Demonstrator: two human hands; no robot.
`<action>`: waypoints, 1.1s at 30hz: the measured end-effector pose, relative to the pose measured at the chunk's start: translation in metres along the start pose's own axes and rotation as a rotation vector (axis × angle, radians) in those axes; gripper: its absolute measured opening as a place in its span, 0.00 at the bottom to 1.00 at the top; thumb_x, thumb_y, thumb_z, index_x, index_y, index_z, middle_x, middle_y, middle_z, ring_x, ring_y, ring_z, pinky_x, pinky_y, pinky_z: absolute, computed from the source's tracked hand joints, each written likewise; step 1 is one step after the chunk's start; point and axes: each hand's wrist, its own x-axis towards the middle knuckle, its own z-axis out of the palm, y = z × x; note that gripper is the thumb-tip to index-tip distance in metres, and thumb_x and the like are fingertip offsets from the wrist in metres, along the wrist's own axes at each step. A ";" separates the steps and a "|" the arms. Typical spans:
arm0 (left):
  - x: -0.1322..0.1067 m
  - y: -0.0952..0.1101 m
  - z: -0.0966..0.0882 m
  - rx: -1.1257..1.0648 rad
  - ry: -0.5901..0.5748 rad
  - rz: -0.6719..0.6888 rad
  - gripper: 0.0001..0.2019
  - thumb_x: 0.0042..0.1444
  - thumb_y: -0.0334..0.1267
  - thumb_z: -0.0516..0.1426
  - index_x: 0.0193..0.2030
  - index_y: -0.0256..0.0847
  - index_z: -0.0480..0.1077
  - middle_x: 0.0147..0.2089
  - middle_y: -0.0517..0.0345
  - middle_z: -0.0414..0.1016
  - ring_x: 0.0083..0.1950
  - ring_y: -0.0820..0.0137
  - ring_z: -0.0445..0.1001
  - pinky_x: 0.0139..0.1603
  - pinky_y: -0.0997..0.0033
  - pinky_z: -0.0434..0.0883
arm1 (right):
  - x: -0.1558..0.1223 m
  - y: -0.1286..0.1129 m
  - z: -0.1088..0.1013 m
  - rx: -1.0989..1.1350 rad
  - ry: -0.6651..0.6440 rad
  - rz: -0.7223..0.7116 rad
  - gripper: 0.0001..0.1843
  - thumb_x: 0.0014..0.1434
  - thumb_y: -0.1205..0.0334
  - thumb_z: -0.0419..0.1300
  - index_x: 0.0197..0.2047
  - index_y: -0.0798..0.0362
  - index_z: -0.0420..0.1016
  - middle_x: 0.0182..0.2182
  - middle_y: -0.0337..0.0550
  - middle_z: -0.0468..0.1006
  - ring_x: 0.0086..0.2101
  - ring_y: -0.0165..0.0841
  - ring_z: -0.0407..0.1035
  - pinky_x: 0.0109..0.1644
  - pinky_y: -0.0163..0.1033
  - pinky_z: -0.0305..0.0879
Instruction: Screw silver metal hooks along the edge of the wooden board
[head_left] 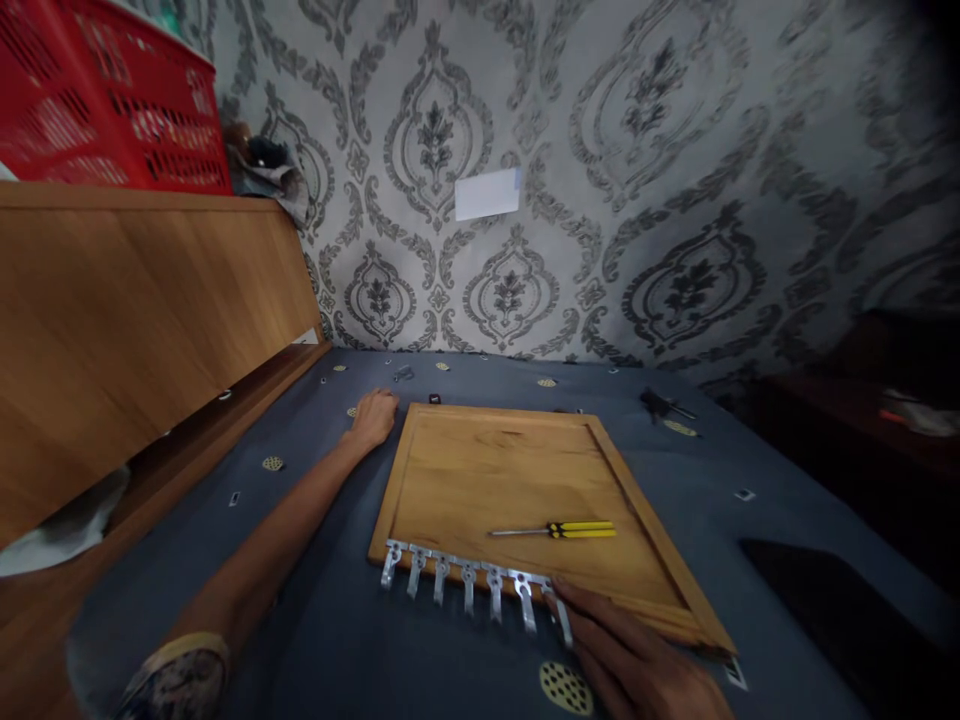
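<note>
A wooden panel [480,480] with a raised frame lies flat on blue-grey cloth. A metal strip of hooks [465,580] runs along its near edge. A screwdriver with a yellow and black handle [559,530] rests on the panel. My left hand [373,418] is stretched far out, fingers curled down on the cloth beside the panel's far left corner; what is under them is hidden. My right hand [630,655] lies at the panel's near right edge, fingers extended, fingertips touching the right end of the hook strip.
A wooden cabinet side [135,320] rises on the left with a red plastic crate [112,100] on top. Patterned wallpaper lies ahead. Small screws and fittings are scattered on the cloth; a dark tool [664,405] lies beyond the panel. Dark furniture stands at right.
</note>
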 end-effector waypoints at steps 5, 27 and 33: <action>-0.013 0.004 -0.003 -0.009 -0.005 0.005 0.17 0.69 0.44 0.59 0.60 0.41 0.71 0.61 0.47 0.73 0.56 0.61 0.76 0.56 0.53 0.77 | 0.002 -0.004 -0.002 -0.032 -0.003 -0.011 0.23 0.71 0.66 0.51 0.61 0.43 0.79 0.56 0.43 0.83 0.48 0.36 0.83 0.50 0.35 0.82; -0.086 -0.004 -0.011 -0.328 0.091 -0.041 0.08 0.68 0.38 0.60 0.48 0.37 0.76 0.47 0.53 0.81 0.48 0.64 0.80 0.52 0.58 0.77 | 0.010 -0.016 -0.006 -0.054 0.062 -0.018 0.23 0.69 0.72 0.50 0.56 0.46 0.82 0.51 0.46 0.86 0.44 0.36 0.85 0.46 0.37 0.83; -0.091 -0.001 -0.030 -0.463 0.084 -0.044 0.05 0.57 0.36 0.57 0.37 0.44 0.75 0.37 0.56 0.84 0.42 0.61 0.81 0.46 0.65 0.73 | 0.013 -0.029 -0.013 -0.010 -0.020 0.066 0.20 0.67 0.73 0.56 0.55 0.48 0.82 0.53 0.48 0.85 0.47 0.38 0.84 0.51 0.42 0.83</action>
